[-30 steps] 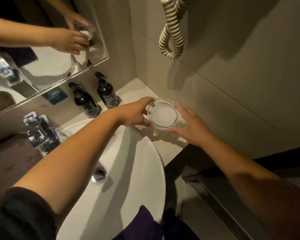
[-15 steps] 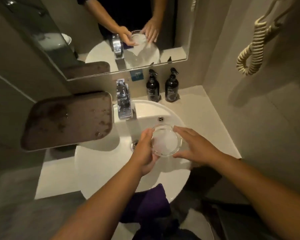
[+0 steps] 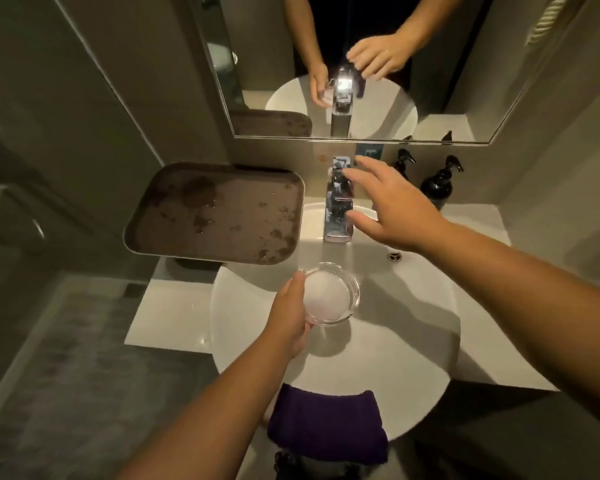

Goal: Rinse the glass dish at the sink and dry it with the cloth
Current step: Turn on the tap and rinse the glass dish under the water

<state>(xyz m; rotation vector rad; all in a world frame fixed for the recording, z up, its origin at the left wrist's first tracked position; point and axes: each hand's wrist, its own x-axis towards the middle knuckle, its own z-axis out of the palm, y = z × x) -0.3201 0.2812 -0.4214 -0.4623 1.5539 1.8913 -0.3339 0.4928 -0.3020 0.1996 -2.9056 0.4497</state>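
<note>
A white round sink (image 3: 413, 341) sits beside a brown tray (image 3: 215, 213). A purple cloth (image 3: 326, 424) drapes over the sink's near rim. The right hand (image 3: 395, 209) has its fingers spread at the chrome faucet (image 3: 340, 202). Over the basin, the left hand (image 3: 288, 317) has its fingers clamped on the glass dish (image 3: 329, 294).

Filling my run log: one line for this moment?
left hand: holds glass dish over sink | right hand: open, at faucet | water: none

We see a clear glass dish (image 3: 331, 294), a white sink (image 3: 413, 327), a purple cloth (image 3: 326, 426), a blotchy brown tray (image 3: 219, 213), and black bottles (image 3: 437, 183).
</note>
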